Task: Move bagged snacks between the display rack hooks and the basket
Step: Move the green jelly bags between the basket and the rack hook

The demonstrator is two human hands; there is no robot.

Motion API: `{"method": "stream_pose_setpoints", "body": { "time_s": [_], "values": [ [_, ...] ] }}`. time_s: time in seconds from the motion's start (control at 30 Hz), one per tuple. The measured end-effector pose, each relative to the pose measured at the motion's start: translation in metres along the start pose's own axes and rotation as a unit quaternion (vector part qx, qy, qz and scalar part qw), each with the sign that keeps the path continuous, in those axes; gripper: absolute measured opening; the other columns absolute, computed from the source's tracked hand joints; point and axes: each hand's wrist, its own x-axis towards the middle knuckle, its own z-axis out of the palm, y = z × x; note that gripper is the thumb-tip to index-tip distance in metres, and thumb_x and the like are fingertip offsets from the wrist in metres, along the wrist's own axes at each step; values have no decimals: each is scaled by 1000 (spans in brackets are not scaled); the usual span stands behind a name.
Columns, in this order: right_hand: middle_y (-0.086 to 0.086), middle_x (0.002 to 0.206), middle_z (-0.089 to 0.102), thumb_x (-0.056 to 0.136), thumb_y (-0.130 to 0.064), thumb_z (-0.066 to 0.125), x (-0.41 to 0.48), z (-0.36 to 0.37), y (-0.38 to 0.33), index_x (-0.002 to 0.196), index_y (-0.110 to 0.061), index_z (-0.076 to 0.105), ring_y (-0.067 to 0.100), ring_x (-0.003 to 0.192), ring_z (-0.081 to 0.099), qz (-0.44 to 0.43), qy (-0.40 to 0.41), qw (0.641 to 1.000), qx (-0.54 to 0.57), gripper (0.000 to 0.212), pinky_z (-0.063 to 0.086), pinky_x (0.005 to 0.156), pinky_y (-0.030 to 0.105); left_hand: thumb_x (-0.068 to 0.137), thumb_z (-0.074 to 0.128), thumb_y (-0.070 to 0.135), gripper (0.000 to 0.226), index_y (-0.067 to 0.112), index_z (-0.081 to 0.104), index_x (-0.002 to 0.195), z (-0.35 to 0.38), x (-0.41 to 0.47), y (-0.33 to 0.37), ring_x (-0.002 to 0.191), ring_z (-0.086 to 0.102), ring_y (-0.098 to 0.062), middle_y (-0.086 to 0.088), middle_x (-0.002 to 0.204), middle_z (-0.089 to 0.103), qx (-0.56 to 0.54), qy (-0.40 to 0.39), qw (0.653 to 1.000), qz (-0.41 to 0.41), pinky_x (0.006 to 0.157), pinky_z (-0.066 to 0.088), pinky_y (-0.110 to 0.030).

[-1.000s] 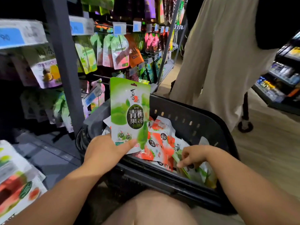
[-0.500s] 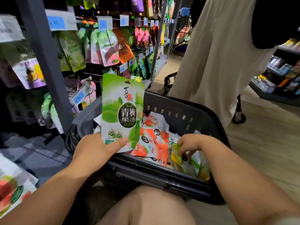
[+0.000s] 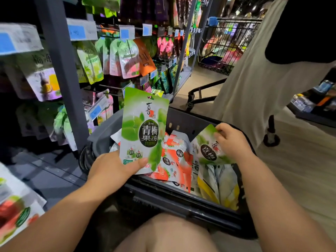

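My left hand (image 3: 112,166) grips the bottom of a green snack bag (image 3: 143,128) and holds it upright over the left side of the black basket (image 3: 181,199). My right hand (image 3: 231,140) pinches the top of a second green snack bag (image 3: 205,148), lifted partly out of the basket. Inside the basket lie several red-and-white bags (image 3: 174,160) and yellow-and-white bags (image 3: 221,186). The display rack (image 3: 61,73) stands to the left, with bags hanging on hooks (image 3: 127,59).
A person in a pale skirt (image 3: 254,75) stands close behind the basket on the right. A wire trolley (image 3: 223,44) stands at the back of the aisle. My knee (image 3: 163,233) is below the basket. More bags (image 3: 16,210) lie at the lower left.
My right hand has come up out of the basket with a second green bag in its fingers. My left hand still holds the first green bag upright.
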Motion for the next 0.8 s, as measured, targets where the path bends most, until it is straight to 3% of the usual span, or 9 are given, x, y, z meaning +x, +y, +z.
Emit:
{"method": "stream_pose_setpoints", "body": {
  "time_s": [0.17,0.4,0.53,0.67,0.8],
  "values": [
    [0,96,66,102,-33,46,2,-25,-35,114,-31,57,27,88,59,-94,18,994,-53,17,49,73,39,57,46,84,68,38,71,100,0,-1,-1,96,64,-18,9,99,73,-35,-8,999,-6,76,48,-31],
    [5,110,68,104,-36,42,9,-8,-74,128,-30,51,32,102,60,-184,-50,969,-154,27,43,73,36,57,49,82,66,38,72,100,-3,-2,0,95,64,-14,11,98,73,-63,-12,998,-9,76,49,-30],
    [4,116,65,105,-39,36,10,2,-67,134,-31,42,30,103,60,-188,-103,953,-216,30,46,75,38,54,48,86,70,39,71,99,-6,-3,0,95,64,-12,12,97,73,-69,-20,997,-9,78,51,-30],
    [2,110,66,105,-37,37,6,2,-55,129,-29,44,30,101,60,-180,-98,961,-186,27,44,73,37,69,61,78,53,38,71,103,-7,-4,1,97,64,-14,11,100,73,-66,-14,998,-8,79,49,-30],
    [-7,82,58,104,-34,41,8,-7,-58,123,-29,51,23,83,62,-195,-62,969,-141,22,35,66,33,75,64,72,44,39,71,104,-8,-4,3,100,63,-13,12,102,72,-65,-15,998,-10,79,49,-29]
  ]
}}
